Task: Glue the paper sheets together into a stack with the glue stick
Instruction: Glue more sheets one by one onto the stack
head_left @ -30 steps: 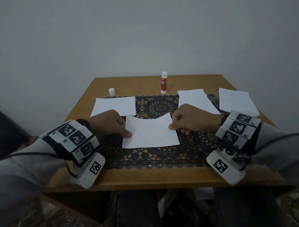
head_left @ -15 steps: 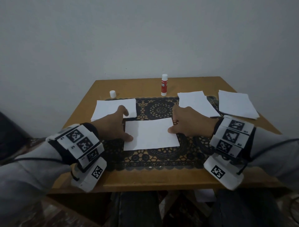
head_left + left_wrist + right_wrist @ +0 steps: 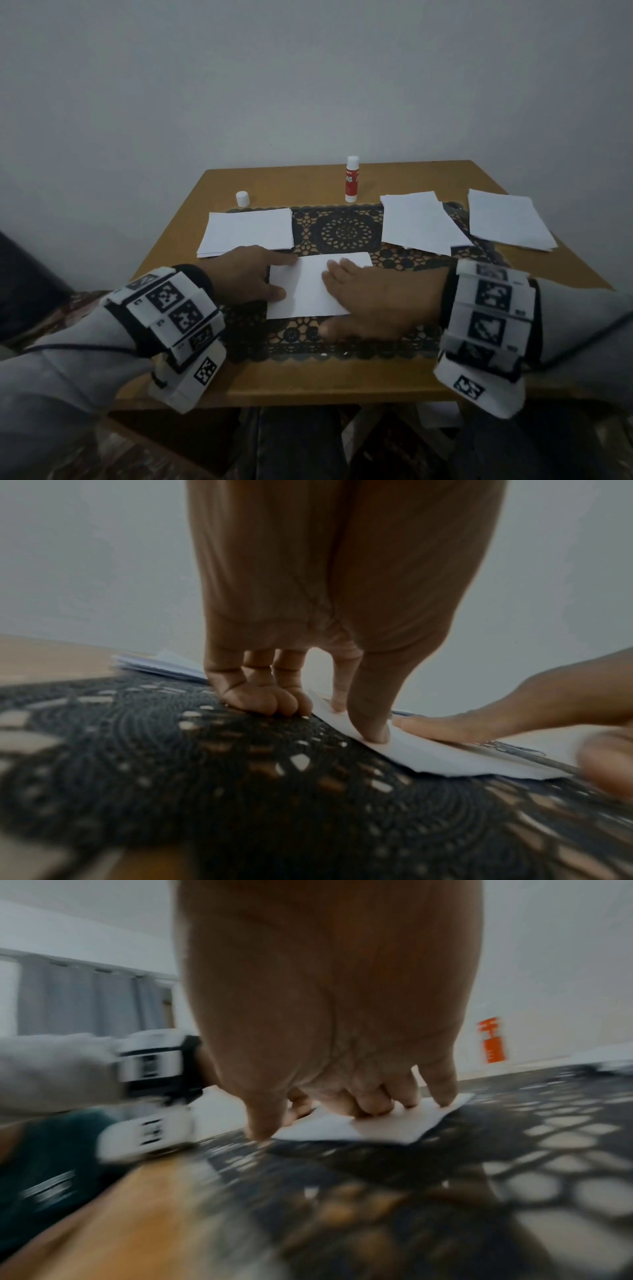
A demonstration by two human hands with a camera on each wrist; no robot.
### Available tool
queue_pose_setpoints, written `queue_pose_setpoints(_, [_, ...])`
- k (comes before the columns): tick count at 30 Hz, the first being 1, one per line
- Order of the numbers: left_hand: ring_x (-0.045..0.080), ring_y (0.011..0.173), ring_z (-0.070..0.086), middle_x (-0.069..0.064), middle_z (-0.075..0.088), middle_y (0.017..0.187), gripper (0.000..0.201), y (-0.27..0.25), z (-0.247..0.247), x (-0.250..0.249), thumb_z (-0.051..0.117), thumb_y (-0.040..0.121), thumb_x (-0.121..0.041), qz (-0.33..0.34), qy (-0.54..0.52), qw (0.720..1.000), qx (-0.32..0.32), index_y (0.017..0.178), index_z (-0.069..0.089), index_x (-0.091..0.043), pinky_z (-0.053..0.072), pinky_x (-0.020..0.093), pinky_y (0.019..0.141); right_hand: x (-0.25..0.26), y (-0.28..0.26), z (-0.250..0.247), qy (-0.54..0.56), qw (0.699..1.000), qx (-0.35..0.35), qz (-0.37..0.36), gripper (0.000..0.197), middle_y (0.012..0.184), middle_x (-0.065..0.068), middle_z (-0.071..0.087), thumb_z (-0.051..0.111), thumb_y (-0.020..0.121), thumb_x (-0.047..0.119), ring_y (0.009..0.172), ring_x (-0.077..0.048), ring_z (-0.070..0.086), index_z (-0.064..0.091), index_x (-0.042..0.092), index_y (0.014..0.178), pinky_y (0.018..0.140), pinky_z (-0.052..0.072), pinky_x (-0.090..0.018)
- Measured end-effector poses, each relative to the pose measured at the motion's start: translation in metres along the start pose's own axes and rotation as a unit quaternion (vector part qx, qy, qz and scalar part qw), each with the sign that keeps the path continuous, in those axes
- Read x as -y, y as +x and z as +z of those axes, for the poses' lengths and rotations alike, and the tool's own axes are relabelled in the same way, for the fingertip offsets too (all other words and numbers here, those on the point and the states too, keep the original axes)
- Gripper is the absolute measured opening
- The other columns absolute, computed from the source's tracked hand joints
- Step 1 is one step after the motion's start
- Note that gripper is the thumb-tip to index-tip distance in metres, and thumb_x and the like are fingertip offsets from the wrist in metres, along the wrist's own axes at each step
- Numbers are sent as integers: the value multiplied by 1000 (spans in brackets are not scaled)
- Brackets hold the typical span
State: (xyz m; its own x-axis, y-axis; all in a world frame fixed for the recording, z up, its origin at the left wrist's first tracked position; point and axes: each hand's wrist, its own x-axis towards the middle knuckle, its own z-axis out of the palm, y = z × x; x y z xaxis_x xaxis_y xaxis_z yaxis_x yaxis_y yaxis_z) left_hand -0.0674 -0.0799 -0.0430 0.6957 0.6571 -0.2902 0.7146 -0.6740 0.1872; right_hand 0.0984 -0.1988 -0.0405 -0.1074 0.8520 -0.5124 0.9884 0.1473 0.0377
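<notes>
Head view: at centre frame, a left hand (image 3: 251, 274) pins the left edge of a white rectangular paper sheet (image 3: 310, 287) on a dark lace mat (image 3: 342, 233) while the right hand (image 3: 363, 301) lies flat across it, apparently smoothing a glued layer; the red-and-white glue stick (image 3: 351, 180) stands upright at upper centre, seemingly parked within reach. Left wrist view: thumb and forefinger press the paper, the other fingers curled on the mat. Right wrist view, blurred: spread fingers press the sheet.
</notes>
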Motion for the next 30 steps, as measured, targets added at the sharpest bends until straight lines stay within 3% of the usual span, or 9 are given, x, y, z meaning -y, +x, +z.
queue_pose_setpoints(2, [8, 76, 43, -10, 42, 83, 64, 0, 1, 1, 57, 93, -35, -2, 3, 1000, 0, 149, 27, -30, 32, 19, 70, -15, 12, -6, 25, 999, 2, 21, 91, 160, -13, -19, 24, 95, 65, 148, -26, -14, -13, 4, 152, 122, 6, -42])
queue_pose_setpoints(5, [10, 82, 44, 0, 50, 101, 66, 0, 1, -1, 55, 94, -35, -4, 13, 1000, 11, 151, 22, -29, 34, 20, 77, -20, 19, -6, 20, 999, 5, 39, 95, 158, -14, -23, 22, 93, 68, 148, -28, -16, -16, 3, 151, 122, 7, -45])
queue_pose_setpoints(7, [11, 86, 43, 8, 54, 122, 67, 2, 1, -1, 54, 94, -34, -1, 26, 1000, 16, 151, 20, -26, 34, 20, 79, -10, 14, -1, 8, 1000, 19, 11, 97, 157, -14, -24, 22, 92, 70, 147, -29, -17, -17, 3, 150, 122, 5, -45])
queue_pose_setpoints(9, [12, 88, 41, 10, 52, 131, 67, 3, 1, 0, 54, 95, -34, -1, 32, 999, 22, 152, 19, -24, 33, 20, 81, 0, 7, 2, 0, 999, 31, -25, 97, 158, -12, -23, 23, 91, 70, 148, -27, -17, -16, 6, 151, 122, 4, -42])
queue_pose_setpoints(12, [13, 91, 43, 12, 51, 133, 67, 3, 1, -1, 54, 95, -34, -2, 40, 999, 25, 152, 20, -23, 32, 20, 81, -10, 9, -2, 16, 999, 30, -15, 96, 159, -11, -23, 24, 92, 69, 148, -25, -17, -15, 6, 152, 122, 4, -42])
queue_pose_setpoints(15, [20, 104, 51, 13, 50, 134, 66, 1, 0, -3, 52, 96, -33, 1, 54, 998, 26, 152, 19, -22, 30, 19, 79, -25, 19, -8, 16, 999, 16, 33, 97, 159, -13, -22, 22, 92, 70, 148, -27, -15, -16, 3, 151, 122, 6, -43])
queue_pose_setpoints(20, [12, 86, 41, 11, 55, 126, 66, 3, 1, -1, 52, 96, -33, 8, 65, 998, 25, 152, 20, -22, 31, 19, 77, -5, 7, 4, -12, 999, 25, -15, 99, 158, -13, -24, 26, 90, 71, 148, -26, -17, -17, 5, 151, 122, 4, -42])
queue_pose_setpoints(27, [13, 87, 42, 12, 55, 121, 64, 6, 4, 1, 52, 96, -34, 10, 93, 995, 21, 151, 23, -20, 34, 21, 76, -29, 19, -5, -3, 999, 7, 47, 97, 159, -13, -21, 23, 92, 70, 148, -28, -13, -16, 3, 151, 122, 9, -45])
queue_pose_setpoints(30, [13, 87, 44, 12, 56, 120, 64, 8, 4, 1, 52, 96, -34, 9, 90, 996, 25, 151, 22, -20, 34, 21, 76, -20, 12, 4, -23, 999, 20, 10, 96, 158, -13, -23, 23, 92, 69, 148, -27, -15, -17, 4, 151, 122, 7, -44])
